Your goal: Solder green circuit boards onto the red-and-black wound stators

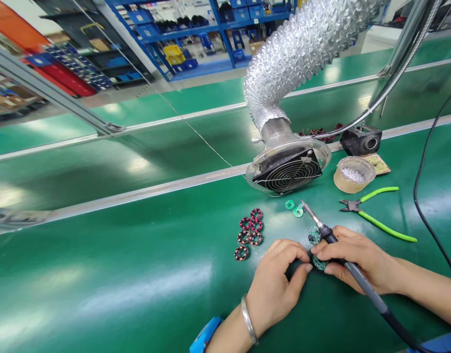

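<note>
My right hand [361,260] is closed around a soldering iron [365,284], whose metal tip points up and away to the left. Under that hand, its thumb and fingertips also meet a small round green circuit board [320,263]. My left hand [278,277] pinches at the left edge of this board, thumb and forefinger close together; a dark part there is mostly hidden. Just beyond lies another populated round board [314,235]. Farther off are bare green ring boards [298,211]. Several copper-wound ring coils [255,239] are grouped left of my hands.
Green-handled cutters [358,206] lie open at the right. Behind them stand a round tub [352,175] of silvery bits, a yellow sponge tray [378,163] and a black iron holder [361,141]. A fume extractor hood [289,171] hangs low over the green bench; a black cable [418,181] runs along the right.
</note>
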The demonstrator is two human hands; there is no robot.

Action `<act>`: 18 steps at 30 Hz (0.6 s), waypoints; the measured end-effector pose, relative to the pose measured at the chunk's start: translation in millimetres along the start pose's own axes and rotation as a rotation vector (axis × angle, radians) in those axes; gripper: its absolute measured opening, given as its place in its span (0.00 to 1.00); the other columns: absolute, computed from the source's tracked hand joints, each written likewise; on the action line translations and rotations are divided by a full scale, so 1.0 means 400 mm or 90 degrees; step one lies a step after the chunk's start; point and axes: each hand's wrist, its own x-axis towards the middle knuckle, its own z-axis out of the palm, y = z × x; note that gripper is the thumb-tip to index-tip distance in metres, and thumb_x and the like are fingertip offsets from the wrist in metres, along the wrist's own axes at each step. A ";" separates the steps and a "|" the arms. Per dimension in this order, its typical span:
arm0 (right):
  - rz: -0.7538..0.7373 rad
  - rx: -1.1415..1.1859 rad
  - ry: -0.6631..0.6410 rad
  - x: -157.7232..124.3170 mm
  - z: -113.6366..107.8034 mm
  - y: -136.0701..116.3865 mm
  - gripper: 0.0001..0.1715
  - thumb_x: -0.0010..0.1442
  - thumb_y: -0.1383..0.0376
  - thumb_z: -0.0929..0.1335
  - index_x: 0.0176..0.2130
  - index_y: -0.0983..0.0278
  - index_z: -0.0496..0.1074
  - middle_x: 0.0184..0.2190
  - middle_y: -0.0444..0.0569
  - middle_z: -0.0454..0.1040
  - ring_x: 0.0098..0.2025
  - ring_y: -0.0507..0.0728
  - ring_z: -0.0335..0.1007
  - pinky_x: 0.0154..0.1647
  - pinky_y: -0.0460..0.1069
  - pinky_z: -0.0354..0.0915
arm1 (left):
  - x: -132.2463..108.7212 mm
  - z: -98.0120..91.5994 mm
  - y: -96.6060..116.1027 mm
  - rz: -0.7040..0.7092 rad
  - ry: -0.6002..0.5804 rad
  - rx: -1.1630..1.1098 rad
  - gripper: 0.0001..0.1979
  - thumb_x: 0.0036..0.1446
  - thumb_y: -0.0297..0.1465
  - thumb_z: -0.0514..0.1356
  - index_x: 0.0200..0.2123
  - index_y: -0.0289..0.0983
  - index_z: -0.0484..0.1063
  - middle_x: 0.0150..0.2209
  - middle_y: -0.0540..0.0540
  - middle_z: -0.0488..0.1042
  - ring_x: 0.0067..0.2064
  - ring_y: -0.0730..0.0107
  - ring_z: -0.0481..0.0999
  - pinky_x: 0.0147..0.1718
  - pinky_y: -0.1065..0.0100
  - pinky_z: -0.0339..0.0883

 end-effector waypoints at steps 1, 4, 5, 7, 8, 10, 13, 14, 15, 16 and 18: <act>-0.008 -0.012 0.001 0.001 -0.002 0.000 0.12 0.66 0.70 0.63 0.50 0.63 0.65 0.43 0.53 0.76 0.37 0.55 0.68 0.38 0.50 0.66 | 0.000 0.000 0.000 0.001 -0.001 -0.006 0.05 0.57 0.22 0.59 0.34 0.39 0.70 0.36 0.48 0.76 0.38 0.66 0.74 0.39 0.64 0.67; -0.032 -0.046 -0.002 0.005 -0.007 -0.002 0.12 0.65 0.71 0.63 0.49 0.63 0.66 0.43 0.52 0.76 0.34 0.54 0.65 0.36 0.50 0.64 | -0.003 0.000 0.000 0.009 -0.008 -0.036 0.04 0.58 0.23 0.59 0.35 0.38 0.71 0.35 0.47 0.76 0.38 0.67 0.74 0.39 0.65 0.68; -0.035 -0.051 -0.006 0.006 -0.009 -0.003 0.12 0.65 0.71 0.63 0.49 0.63 0.66 0.43 0.52 0.76 0.34 0.54 0.64 0.36 0.50 0.64 | -0.004 0.000 0.000 0.012 -0.011 -0.046 0.04 0.59 0.24 0.59 0.35 0.38 0.71 0.35 0.47 0.75 0.37 0.67 0.74 0.38 0.66 0.68; -0.039 -0.055 -0.015 0.007 -0.011 -0.005 0.13 0.65 0.72 0.62 0.49 0.63 0.65 0.42 0.52 0.76 0.34 0.54 0.63 0.36 0.50 0.63 | -0.004 0.001 0.001 0.018 -0.014 -0.057 0.05 0.59 0.23 0.58 0.35 0.38 0.71 0.34 0.47 0.75 0.36 0.69 0.74 0.37 0.68 0.68; -0.040 -0.057 -0.020 0.007 -0.012 -0.005 0.13 0.65 0.72 0.62 0.49 0.63 0.66 0.42 0.52 0.76 0.34 0.54 0.62 0.36 0.50 0.63 | -0.004 0.001 0.002 0.020 -0.013 -0.060 0.05 0.60 0.23 0.58 0.35 0.38 0.71 0.34 0.47 0.74 0.36 0.70 0.74 0.36 0.69 0.67; -0.043 -0.068 -0.026 0.008 -0.012 -0.007 0.14 0.64 0.72 0.63 0.49 0.63 0.66 0.40 0.52 0.75 0.34 0.55 0.62 0.36 0.51 0.62 | -0.002 0.002 0.005 0.022 -0.011 -0.064 0.05 0.60 0.23 0.57 0.35 0.37 0.72 0.34 0.47 0.74 0.35 0.70 0.73 0.35 0.70 0.67; -0.039 -0.087 -0.032 0.012 -0.010 -0.010 0.15 0.63 0.73 0.63 0.50 0.63 0.66 0.37 0.50 0.75 0.35 0.55 0.62 0.36 0.51 0.62 | 0.002 0.005 0.010 0.022 -0.017 -0.072 0.05 0.61 0.24 0.57 0.37 0.37 0.72 0.34 0.47 0.74 0.34 0.71 0.72 0.34 0.71 0.66; -0.037 -0.091 -0.033 0.013 -0.009 -0.011 0.16 0.63 0.73 0.63 0.50 0.63 0.66 0.36 0.50 0.74 0.35 0.55 0.62 0.36 0.51 0.61 | 0.002 0.006 0.012 0.023 -0.020 -0.072 0.05 0.61 0.24 0.57 0.37 0.37 0.72 0.34 0.47 0.74 0.34 0.71 0.72 0.34 0.71 0.66; -0.032 -0.094 -0.035 0.014 -0.009 -0.013 0.16 0.62 0.73 0.63 0.50 0.63 0.67 0.36 0.49 0.74 0.34 0.55 0.62 0.36 0.51 0.61 | 0.003 0.007 0.014 0.024 -0.024 -0.070 0.05 0.61 0.24 0.56 0.37 0.37 0.72 0.34 0.47 0.73 0.34 0.71 0.72 0.33 0.71 0.66; -0.025 -0.093 -0.036 0.015 -0.009 -0.014 0.17 0.62 0.73 0.63 0.50 0.63 0.67 0.35 0.49 0.74 0.34 0.55 0.62 0.36 0.51 0.61 | 0.003 0.007 0.015 0.023 -0.028 -0.065 0.05 0.61 0.24 0.56 0.36 0.37 0.71 0.34 0.47 0.72 0.34 0.71 0.71 0.33 0.71 0.66; -0.011 -0.085 -0.030 0.017 -0.009 -0.018 0.17 0.61 0.73 0.63 0.50 0.63 0.67 0.35 0.49 0.74 0.32 0.55 0.61 0.34 0.51 0.61 | 0.003 0.009 0.018 0.016 -0.033 -0.051 0.05 0.61 0.24 0.54 0.35 0.37 0.70 0.33 0.47 0.71 0.33 0.70 0.70 0.32 0.71 0.65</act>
